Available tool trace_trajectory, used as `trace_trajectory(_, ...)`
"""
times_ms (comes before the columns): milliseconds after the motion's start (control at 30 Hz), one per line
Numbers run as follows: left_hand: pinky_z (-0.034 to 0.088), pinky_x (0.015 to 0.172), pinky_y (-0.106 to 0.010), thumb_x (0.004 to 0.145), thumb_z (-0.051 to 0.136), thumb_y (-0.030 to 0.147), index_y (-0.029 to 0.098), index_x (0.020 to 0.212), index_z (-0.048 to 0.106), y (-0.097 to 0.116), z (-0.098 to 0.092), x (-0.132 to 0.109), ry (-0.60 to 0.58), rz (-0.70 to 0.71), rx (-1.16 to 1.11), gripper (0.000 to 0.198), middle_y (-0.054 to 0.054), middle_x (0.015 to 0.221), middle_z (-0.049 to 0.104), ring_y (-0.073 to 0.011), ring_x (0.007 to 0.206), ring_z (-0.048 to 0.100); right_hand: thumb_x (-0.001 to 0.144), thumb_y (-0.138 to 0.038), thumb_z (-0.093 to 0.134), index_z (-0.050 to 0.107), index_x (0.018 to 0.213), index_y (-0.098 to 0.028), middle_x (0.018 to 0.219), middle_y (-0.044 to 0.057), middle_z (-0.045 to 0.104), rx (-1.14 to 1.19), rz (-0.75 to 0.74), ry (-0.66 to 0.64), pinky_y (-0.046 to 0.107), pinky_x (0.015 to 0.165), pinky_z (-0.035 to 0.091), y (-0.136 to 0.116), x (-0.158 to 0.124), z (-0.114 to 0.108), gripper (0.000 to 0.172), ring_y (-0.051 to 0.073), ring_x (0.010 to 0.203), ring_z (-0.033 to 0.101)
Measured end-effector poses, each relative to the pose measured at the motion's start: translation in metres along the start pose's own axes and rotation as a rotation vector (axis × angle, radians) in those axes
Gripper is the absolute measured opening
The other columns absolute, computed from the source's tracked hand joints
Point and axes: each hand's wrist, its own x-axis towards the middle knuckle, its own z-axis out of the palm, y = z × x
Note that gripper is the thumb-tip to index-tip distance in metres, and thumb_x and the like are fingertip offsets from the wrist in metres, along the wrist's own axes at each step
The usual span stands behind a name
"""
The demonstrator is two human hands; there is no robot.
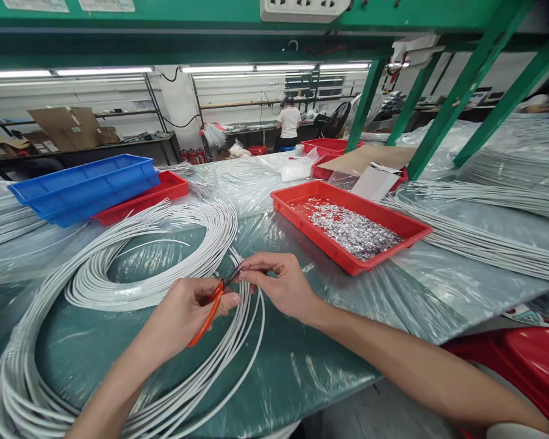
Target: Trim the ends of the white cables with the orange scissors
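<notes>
My left hand [194, 308] is closed around orange-handled pliers [205, 320], whose dark jaws point up and right. At their tip, the thumb and fingers of my right hand [279, 283] are pinched together. Whatever lies between those fingertips is too small and covered to name. White cables [238, 329] run beneath both hands, and several of their ends show just beyond the jaws. One cable curves up to just below my right hand. A larger coil of white cable [150, 292] lies to the left on the plastic-covered table [320, 360].
A red tray [297, 225] holding many small silvery metal pieces [352, 228] stands right of centre. To the left, a blue tray [86, 186] rests partly over another red tray [169, 186]. Green posts [466, 91] rise at the right. A person [288, 122] is at the far bench.
</notes>
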Motion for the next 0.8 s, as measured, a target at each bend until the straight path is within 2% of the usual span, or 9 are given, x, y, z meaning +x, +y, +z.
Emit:
trace_trajectory(133, 0.032, 0.053, -0.022, 0.086, 0.054, 0.052, 0.015, 0.070, 0.057, -0.001, 0.000, 0.001, -0.007, -0.017, 0.038, 0.041, 0.002, 0.064, 0.051, -0.0103, 0.056, 0.041, 0.074, -0.035, 0.078, 0.074, 0.077, -0.017, 0.075, 0.003, 0.071, -0.028, -0.003, 0.009, 0.025, 0.052, 0.050, 0.001, 0.000, 0.000, 0.019, 0.010, 0.052, 0.057)
trace_trajectory(333, 0.019, 0.053, -0.025, 0.084, 0.057, 0.049, 0.018, 0.065, 0.040, -0.007, 0.001, 0.001, 0.088, -0.021, 0.221, 0.040, 0.005, 0.061, 0.028, -0.0107, 0.061, 0.025, 0.075, -0.036, 0.077, 0.074, 0.079, -0.017, 0.077, 0.004, 0.072, -0.057, 0.007, 0.018, 0.025, 0.052, 0.049, 0.005, -0.001, 0.000, 0.020, 0.010, 0.052, 0.057)
trace_trajectory(500, 0.016, 0.054, -0.026, 0.084, 0.057, 0.046, 0.019, 0.063, 0.031, -0.008, 0.001, 0.000, 0.116, -0.013, 0.280, 0.043, 0.005, 0.063, 0.021, -0.0116, 0.063, 0.019, 0.076, -0.036, 0.076, 0.073, 0.079, -0.016, 0.076, 0.005, 0.071, -0.081, 0.011, 0.023, 0.025, 0.052, 0.048, 0.004, -0.002, 0.001, 0.020, 0.010, 0.051, 0.056)
trace_trajectory(700, 0.015, 0.053, -0.026, 0.083, 0.058, 0.048, 0.019, 0.062, 0.029, -0.008, -0.002, 0.001, 0.123, -0.034, 0.315, 0.046, 0.005, 0.063, 0.021, -0.0114, 0.063, 0.019, 0.077, -0.039, 0.075, 0.069, 0.083, -0.015, 0.072, 0.002, 0.068, -0.063, 0.060, -0.129, 0.023, 0.053, 0.047, -0.004, 0.004, -0.004, 0.025, 0.009, 0.053, 0.056)
trace_trajectory(800, 0.016, 0.053, -0.026, 0.084, 0.057, 0.048, 0.019, 0.062, 0.035, -0.006, -0.003, 0.001, 0.129, -0.049, 0.310, 0.043, 0.005, 0.063, 0.024, -0.0111, 0.062, 0.020, 0.082, -0.041, 0.069, 0.068, 0.083, -0.014, 0.071, 0.002, 0.067, -0.030, 0.085, -0.205, 0.023, 0.054, 0.047, -0.005, 0.007, -0.007, 0.027, 0.009, 0.054, 0.056)
